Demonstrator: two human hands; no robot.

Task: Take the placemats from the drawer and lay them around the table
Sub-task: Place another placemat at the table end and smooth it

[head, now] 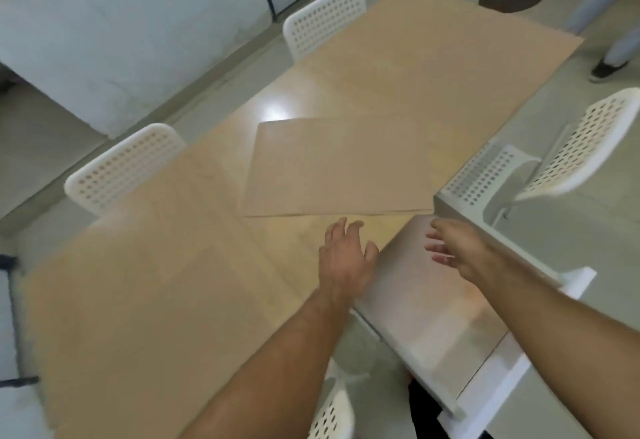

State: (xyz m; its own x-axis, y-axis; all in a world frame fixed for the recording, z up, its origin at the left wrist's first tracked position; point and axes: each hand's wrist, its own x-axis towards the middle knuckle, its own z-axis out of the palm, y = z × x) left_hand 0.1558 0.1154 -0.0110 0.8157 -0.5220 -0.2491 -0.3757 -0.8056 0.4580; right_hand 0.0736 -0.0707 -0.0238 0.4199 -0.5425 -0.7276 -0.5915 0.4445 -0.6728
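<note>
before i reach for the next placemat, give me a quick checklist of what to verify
1. Both hands free: ok. The left hand and right hand are open and hold nothing.
2. Drawer open: ok, it is pulled out under the right hand.
3. Placemats left in the drawer: cannot tell, the picture is blurred and the inside looks pale and flat.
4. Last placemat down: ok, it lies flat on the table, skewed to the table edge.
5. Placemat squared to a seat: not ok, it sits mid-table, not in front of a white chair.
6. Room on the table for more: ok.
</note>
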